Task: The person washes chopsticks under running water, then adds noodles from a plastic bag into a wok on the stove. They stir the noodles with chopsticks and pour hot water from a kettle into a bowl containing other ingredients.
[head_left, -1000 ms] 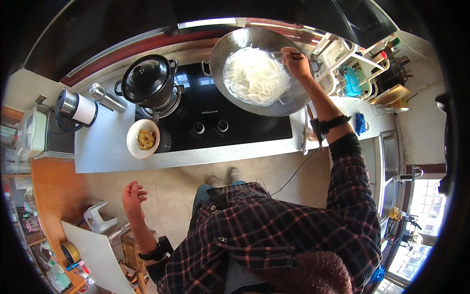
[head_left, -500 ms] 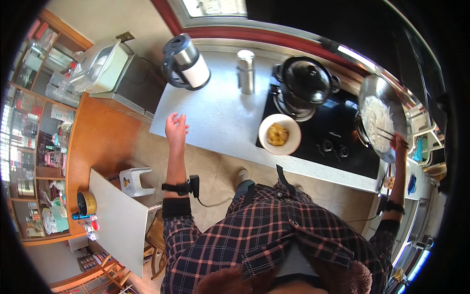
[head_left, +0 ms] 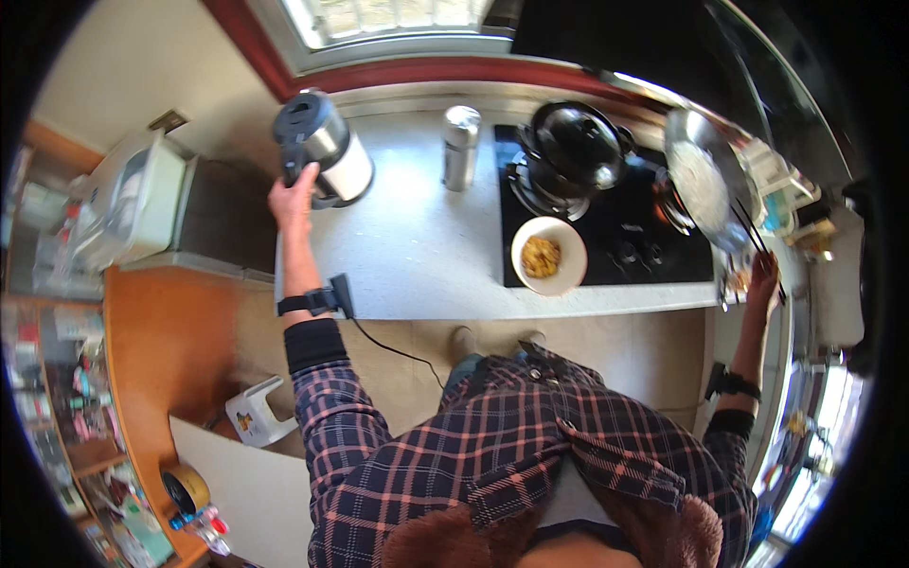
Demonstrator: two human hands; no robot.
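Note:
At the left end of the counter my left hand (head_left: pixel 293 195) is closed on the black handle of a kettle (head_left: pixel 348 172) with a steel upper part and a pale lower body. The kettle stands upright. Far to the right, my right hand (head_left: pixel 763 273) grips dark chopsticks (head_left: pixel 747 223), which point up beside the wok. That metal wok (head_left: pixel 688 128) sits on the right burner, with white noodles (head_left: pixel 700 186) in it. A white bowl (head_left: pixel 575 270) with yellow-brown food (head_left: pixel 541 257) rests on the near left part of the black stove.
Behind the bowl stands a black lidded pot (head_left: pixel 576 147) on the left burner. A steel flask (head_left: pixel 461 149) is upright on the counter (head_left: pixel 407 256) between kettle and stove. A white rack (head_left: pixel 778 180) lies right of the wok. A stool (head_left: pixel 260 414) is on the floor at left.
My left hand has moved left and forward from over the counter's front and taken hold of the kettle handle. The chopsticks have come away from the noodles, towards the right. The view has turned.

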